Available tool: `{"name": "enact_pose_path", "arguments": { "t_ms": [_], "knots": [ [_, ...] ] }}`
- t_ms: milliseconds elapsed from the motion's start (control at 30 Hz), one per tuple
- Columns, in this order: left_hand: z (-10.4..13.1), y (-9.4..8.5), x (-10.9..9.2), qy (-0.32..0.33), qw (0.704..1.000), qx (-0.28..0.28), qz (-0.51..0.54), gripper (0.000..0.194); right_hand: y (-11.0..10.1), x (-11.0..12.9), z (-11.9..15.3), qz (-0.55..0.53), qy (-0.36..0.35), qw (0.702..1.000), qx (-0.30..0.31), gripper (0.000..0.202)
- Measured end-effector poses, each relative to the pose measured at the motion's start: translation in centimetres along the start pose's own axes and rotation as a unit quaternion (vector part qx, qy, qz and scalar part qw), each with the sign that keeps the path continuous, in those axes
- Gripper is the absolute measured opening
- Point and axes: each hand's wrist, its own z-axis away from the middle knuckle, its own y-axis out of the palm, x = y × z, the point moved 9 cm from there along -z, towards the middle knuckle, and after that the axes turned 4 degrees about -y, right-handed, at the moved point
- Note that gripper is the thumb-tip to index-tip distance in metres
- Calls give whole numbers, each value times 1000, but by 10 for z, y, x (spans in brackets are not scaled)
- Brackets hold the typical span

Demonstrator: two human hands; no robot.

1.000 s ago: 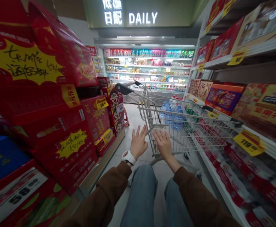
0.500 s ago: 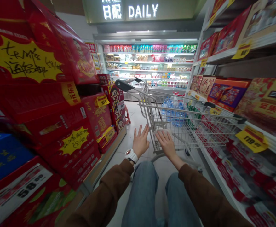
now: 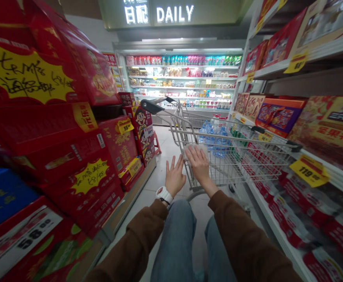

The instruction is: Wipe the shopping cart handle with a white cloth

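Open and unclasped, your left hand [image 3: 175, 177] is holding nothing, its fingers spreading beside the shopping cart [image 3: 233, 138]; your right hand [image 3: 198, 163] is lying flat over a pale wad [image 3: 202, 148]. Whether its fingers are clasping the wad cannot be told, the underside being hidden.

Surroundings: red cartons [image 3: 56, 152] are standing stacked on your left, and a stocked shelf unit [image 3: 336, 49] is running along your right. You should be working with both elbows tucked inside the aisle.

Cart: it is standing ahead of your knees, its basket extending toward the shelf unit. Wheels are likely allowing it to roll, so you should be applying light pressure and, if it shifts, bracing its frame with the free hand.

Wad: it is sitting beneath your right fingers at the cart's handle end, its edge showing past the fingertips. Its material is appearing soft, though too blurred to name. You should be spreading the load evenly across palm and fingers, guarding against snags on the bars.

White watch [image 3: 163, 194]: it is encircling your left wrist; you should be holding it clear of the metal.
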Motion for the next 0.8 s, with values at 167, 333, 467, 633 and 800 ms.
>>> {"name": "enact_pose_path", "arguments": {
  "t_ms": [167,333,467,633,800],
  "knots": [
    [1,-8,-1,16,1000,-17,-10,77,19,-1,51,14,-3,999,34,56],
    [-13,-36,-12,44,997,-63,-21,74,10,-4,65,5,-23,998,53,59],
    [-37,-64,-22,63,992,-105,-36,75,-26,-21,31,2,-22,1000,0,63],
    [-58,-73,-26,45,992,-111,-39,72,-40,-40,-3,12,-12,1000,1,67],
    [-53,-65,-26,35,993,-105,-37,72,-26,-37,23,19,-14,999,43,71]
  ]
}}
